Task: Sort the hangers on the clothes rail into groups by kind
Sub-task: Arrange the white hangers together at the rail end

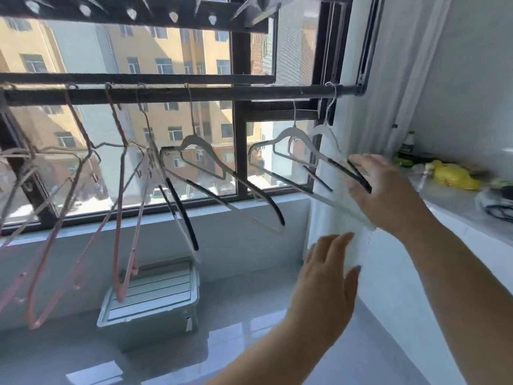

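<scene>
A dark clothes rail (211, 93) runs across the window. Pink wire hangers (119, 218) hang at its left, some overlapping and tangled. White hangers with black grip strips hang further right: one (222, 165) at the middle, another (288, 151) right of it and one (330, 140) nearest the wall. My right hand (388, 195) touches the lower ends of the two rightmost white hangers with fingers spread; whether it grips them is unclear. My left hand (327, 284) is held flat and open below, holding nothing.
A grey lidded storage box (155, 298) stands on the floor under the rail. A white curtain (383, 107) hangs at the right. A counter (444, 215) at the right carries a yellow bag (455, 176) and a bottle (408, 143).
</scene>
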